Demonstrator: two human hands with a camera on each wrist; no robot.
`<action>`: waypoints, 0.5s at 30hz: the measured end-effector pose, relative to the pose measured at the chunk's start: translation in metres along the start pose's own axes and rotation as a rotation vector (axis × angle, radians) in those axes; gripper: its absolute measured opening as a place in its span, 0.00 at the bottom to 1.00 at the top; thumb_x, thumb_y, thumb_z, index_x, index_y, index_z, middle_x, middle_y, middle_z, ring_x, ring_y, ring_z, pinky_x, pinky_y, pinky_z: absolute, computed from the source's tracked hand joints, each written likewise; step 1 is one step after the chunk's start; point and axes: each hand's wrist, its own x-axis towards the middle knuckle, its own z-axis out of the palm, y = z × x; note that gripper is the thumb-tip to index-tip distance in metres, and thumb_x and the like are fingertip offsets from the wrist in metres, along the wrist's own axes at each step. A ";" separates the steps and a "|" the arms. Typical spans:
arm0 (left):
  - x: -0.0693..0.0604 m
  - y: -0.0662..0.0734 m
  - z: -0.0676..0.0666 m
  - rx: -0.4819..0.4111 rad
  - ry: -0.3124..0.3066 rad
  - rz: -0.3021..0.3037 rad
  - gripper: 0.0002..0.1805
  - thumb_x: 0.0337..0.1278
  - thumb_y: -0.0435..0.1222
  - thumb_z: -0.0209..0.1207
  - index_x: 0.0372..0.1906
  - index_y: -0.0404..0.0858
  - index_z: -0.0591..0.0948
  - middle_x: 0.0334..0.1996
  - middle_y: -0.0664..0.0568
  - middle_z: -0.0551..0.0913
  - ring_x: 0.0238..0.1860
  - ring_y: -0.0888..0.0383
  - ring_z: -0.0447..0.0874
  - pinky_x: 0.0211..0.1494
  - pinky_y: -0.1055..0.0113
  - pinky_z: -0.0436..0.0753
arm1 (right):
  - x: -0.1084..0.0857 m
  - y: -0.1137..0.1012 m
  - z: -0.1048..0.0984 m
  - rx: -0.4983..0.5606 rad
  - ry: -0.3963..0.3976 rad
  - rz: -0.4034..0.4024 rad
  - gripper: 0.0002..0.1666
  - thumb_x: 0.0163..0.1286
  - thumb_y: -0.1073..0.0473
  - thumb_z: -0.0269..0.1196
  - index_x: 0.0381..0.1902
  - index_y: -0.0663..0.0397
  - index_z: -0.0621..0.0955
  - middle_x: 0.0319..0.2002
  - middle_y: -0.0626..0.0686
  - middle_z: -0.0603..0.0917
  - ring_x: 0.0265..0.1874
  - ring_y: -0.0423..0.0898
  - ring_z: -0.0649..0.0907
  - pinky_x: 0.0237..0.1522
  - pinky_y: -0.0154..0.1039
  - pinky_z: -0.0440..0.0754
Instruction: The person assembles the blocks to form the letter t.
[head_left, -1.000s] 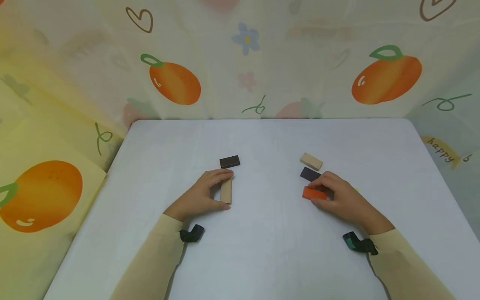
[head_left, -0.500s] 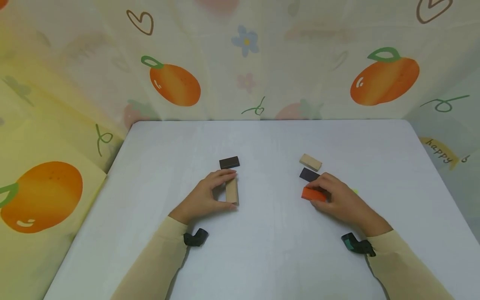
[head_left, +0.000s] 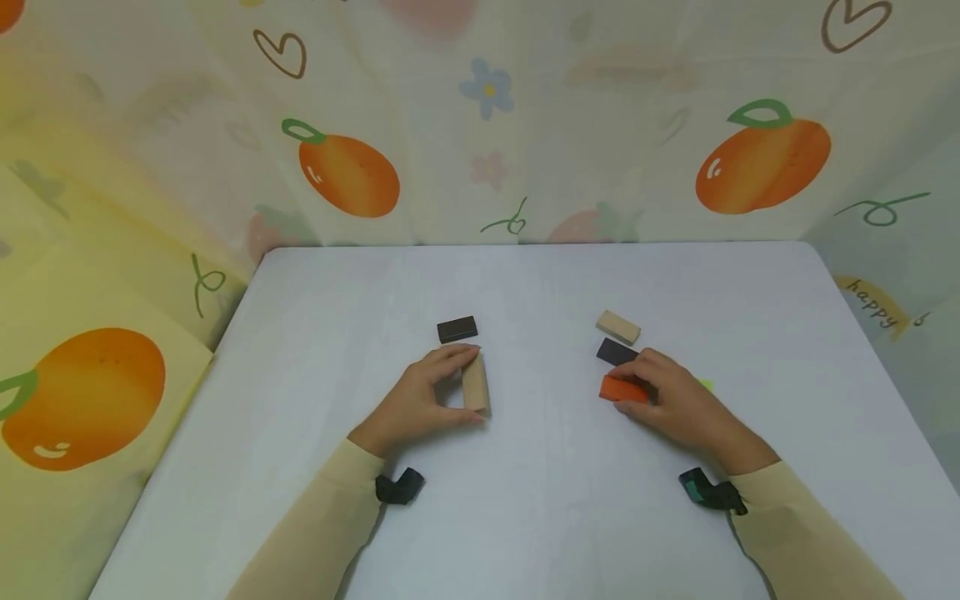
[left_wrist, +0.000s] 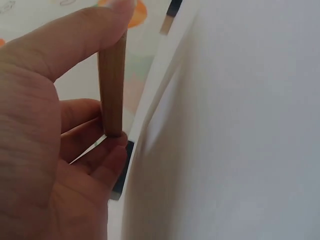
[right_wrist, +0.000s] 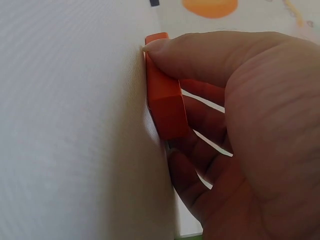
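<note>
My left hand (head_left: 420, 398) pinches a plain wooden block (head_left: 476, 387) lengthwise, thumb at its near end and fingertips at its far end. In the left wrist view this wooden block (left_wrist: 113, 90) appears held slightly off the white tabletop. A dark block (head_left: 457, 329) lies just beyond those fingers. On the right side, my right hand (head_left: 675, 407) grips an orange block (head_left: 622, 389) between thumb and fingers. The right wrist view shows the orange block (right_wrist: 167, 100) at the table surface. Behind it lie a second dark block (head_left: 617, 351), partly covered by the fingers, and a light wooden block (head_left: 618, 327).
A bit of something yellow-green (head_left: 707, 385) shows behind the right hand, mostly hidden. The white table (head_left: 540, 517) ends at a patterned cloth backdrop (head_left: 435, 150) at the back, with more cloth on both sides.
My left hand has moved to the right, carrying the wooden block away from below the left dark block. The right hand stays on the orange block. The head view has tilted slightly.
</note>
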 end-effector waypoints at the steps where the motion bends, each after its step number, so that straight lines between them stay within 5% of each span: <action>1: 0.001 0.001 0.001 -0.001 0.000 0.006 0.52 0.46 0.39 0.88 0.77 0.31 0.76 0.75 0.50 0.75 0.76 0.51 0.71 0.77 0.52 0.70 | 0.000 0.000 0.000 0.002 -0.002 0.003 0.20 0.70 0.64 0.78 0.58 0.57 0.87 0.50 0.50 0.83 0.47 0.49 0.80 0.52 0.53 0.83; 15: 0.012 0.017 0.023 0.042 -0.043 0.086 0.53 0.48 0.43 0.87 0.78 0.30 0.75 0.77 0.49 0.73 0.77 0.50 0.69 0.77 0.54 0.70 | 0.001 0.001 0.000 -0.007 -0.005 -0.002 0.20 0.71 0.62 0.78 0.59 0.55 0.88 0.50 0.49 0.82 0.47 0.48 0.79 0.52 0.52 0.83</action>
